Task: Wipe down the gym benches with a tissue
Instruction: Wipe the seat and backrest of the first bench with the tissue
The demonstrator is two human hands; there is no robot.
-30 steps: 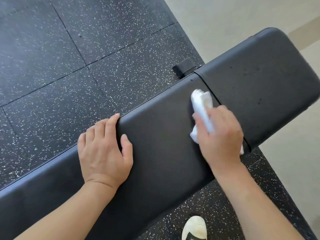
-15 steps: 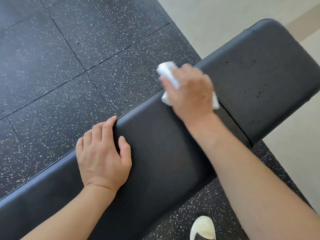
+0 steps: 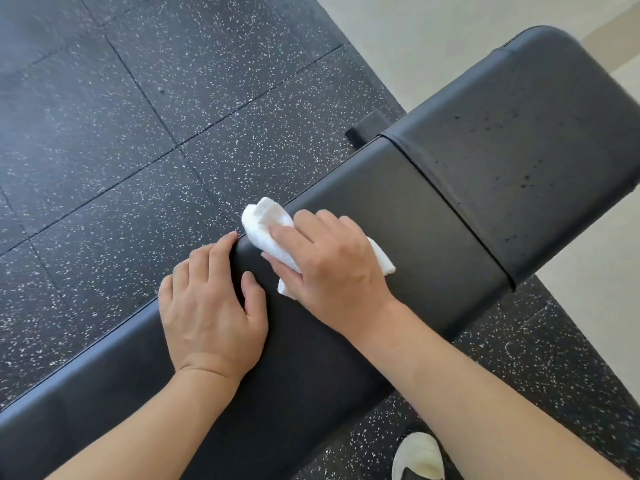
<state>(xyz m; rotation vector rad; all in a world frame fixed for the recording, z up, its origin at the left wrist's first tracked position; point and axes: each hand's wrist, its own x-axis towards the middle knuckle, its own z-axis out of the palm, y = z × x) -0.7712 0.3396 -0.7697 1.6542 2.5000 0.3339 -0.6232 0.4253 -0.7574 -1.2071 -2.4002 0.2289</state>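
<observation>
While the tissue sits pinned under the palm, here's how it all lies:

Right grip: right hand (image 3: 332, 268) is spread flat, fingers only loosely curled, pressing the white tissue (image 3: 266, 223) onto the pad. More a press than a pinch, no fist.

Tissue: folded wad that pokes out past the fingertips at the pad's far edge, with a corner showing by the wrist side too. The middle is hidden under the hand.

Left grip: left hand (image 3: 211, 306) is open and holds nothing, palm down on the long bench pad (image 3: 398, 216), fingers draped over the far edge, thumb on top. Looks like it's just bracing.

Gap between hands: tiny, the left fingertips are just beside the tissue, maybe touching, can't tell.

Long axis: the pad runs diagonally from near-left to far-right, ending at a seam where the seat pad (image 3: 519, 133) starts.

Which way to go: my guess is the unwiped stretch toward the seam lies far-right of the tissue, along the axis, so the right hand is the nearer one and the obvious one to sweep. Going near-left runs straight into the bracing hand.

Seat pad: dark specks all over its top, well apart from the tissue, so it probably needs a pass.

Around it: speckled rubber floor (image 3: 138, 133), and a white shoe (image 3: 419, 455) by the near edge.
</observation>
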